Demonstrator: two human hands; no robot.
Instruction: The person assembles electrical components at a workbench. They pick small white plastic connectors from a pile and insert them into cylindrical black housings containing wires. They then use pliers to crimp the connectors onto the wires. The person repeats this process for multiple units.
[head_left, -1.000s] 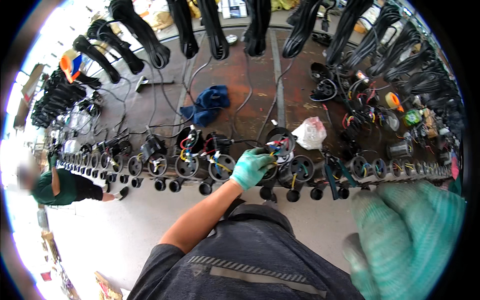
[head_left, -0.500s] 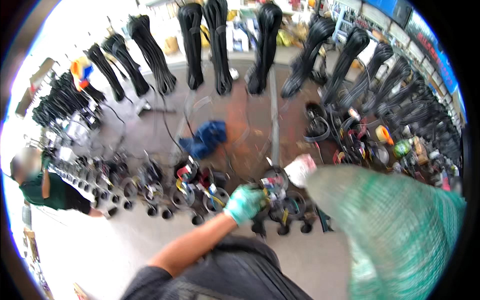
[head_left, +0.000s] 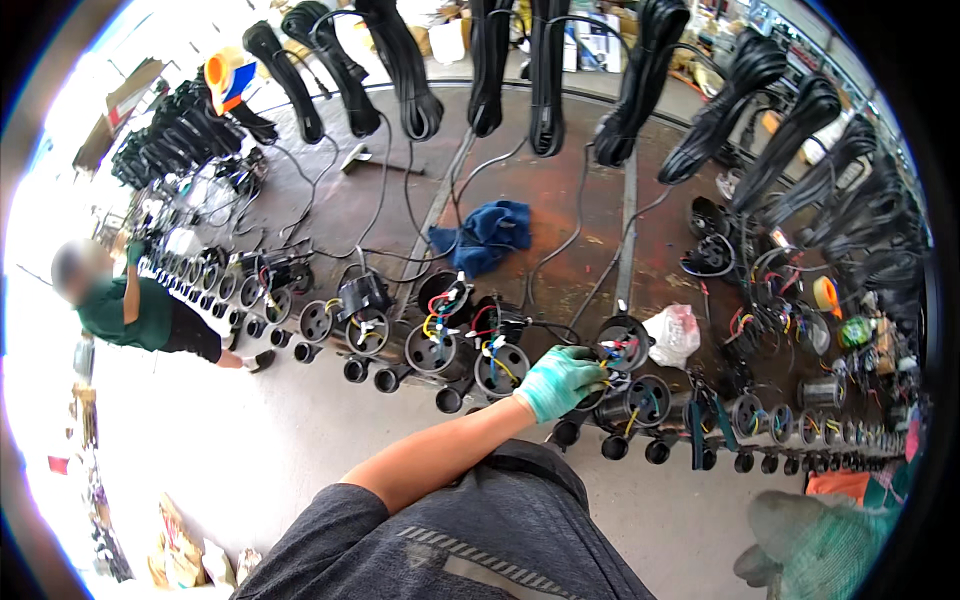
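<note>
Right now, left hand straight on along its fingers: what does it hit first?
The left hand would likely meet the wired black round housing at its fingertips first; depth is unclear, so they may already touch.

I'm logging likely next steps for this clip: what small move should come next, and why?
Probably bring the right hand over to the wired housing beside the left hand. Only the left hand is working there, while the right hand is low and well off to the right, so it could likely help steady the housing.
</note>
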